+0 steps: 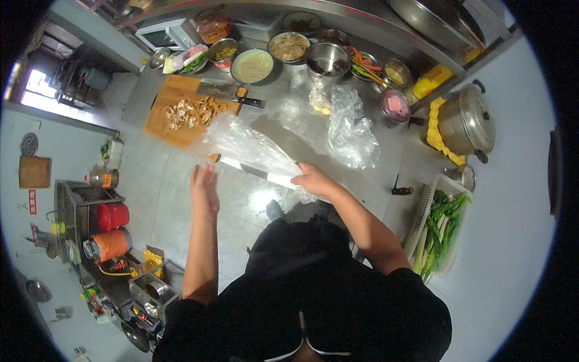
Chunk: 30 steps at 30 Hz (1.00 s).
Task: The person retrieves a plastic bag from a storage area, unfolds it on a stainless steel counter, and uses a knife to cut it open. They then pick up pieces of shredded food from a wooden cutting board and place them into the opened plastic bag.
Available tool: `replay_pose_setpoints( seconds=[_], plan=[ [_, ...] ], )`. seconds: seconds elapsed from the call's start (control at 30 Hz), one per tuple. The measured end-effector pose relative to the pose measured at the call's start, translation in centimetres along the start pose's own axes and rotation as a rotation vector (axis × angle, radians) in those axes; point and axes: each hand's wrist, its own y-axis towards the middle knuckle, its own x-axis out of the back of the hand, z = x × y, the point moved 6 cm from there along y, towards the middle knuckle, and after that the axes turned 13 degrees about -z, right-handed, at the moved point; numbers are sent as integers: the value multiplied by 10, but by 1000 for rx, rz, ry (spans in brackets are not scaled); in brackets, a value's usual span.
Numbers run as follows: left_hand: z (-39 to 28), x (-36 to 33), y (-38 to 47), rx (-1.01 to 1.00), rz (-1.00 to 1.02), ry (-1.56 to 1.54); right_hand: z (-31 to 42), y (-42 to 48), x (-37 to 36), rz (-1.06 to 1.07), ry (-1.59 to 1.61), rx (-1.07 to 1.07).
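Note:
My right hand (314, 180) grips one end of a clear plastic bag (249, 140), which stretches to the left over the edge of the steel counter. My left hand (204, 188) is raised in front of the counter edge, fingers apart, touching nothing. Beyond the bag lies a wooden cutting board (165, 117) with chopped brown pieces (192, 113), perhaps mushrooms. A cleaver (221, 90) rests across the board's far side, its black handle pointing right. Crumpled clear plastic bags (350, 131) lie on the counter to the right.
Bowls of food, a steel pot (328, 59) and a microwave (167, 34) line the counter's back. At right are a lidded pot (470, 120) and a white plastic basket (420, 221) of green vegetables. A shelf overhangs the far side.

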Motion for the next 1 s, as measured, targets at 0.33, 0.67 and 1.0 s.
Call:
replay_pose_setpoints(
  seconds=[0.33,0.67,1.0],
  plan=[
    [14,-69,-70,-1271,671,1498,50,12,-78,548,-637,384],
    [8,62,35,-929,569,1328,95,61,-84,472,-527,208],
    [2,85,100,-798,634,1504,106,124,-136,495,-635,361]
  ],
)
